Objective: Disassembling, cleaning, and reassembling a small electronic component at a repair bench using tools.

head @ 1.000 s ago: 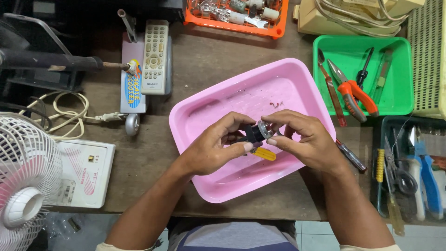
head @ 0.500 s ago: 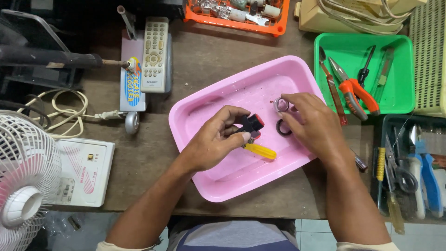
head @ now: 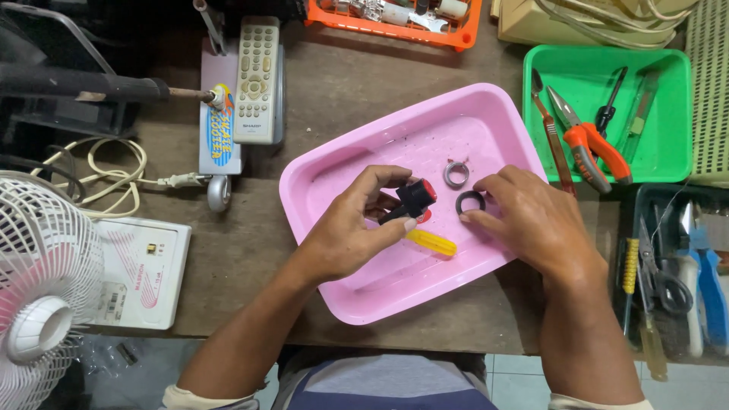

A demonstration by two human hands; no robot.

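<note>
A small black part (head: 414,201) is being gripped by the left hand (head: 349,235); a black ring (head: 470,203) in the pink tray (head: 334,171) is being touched by the open right hand (head: 531,224).

Bare floor of pink tray (head: 425,144) left open at 11 o'clock; silver ring (head: 456,174) and black ring (head: 470,202) obstruct at 2 o'clock.

Bare forearms, pale cream sleeve cuffs at the elbows, grey-blue garment at the waist.
</note>
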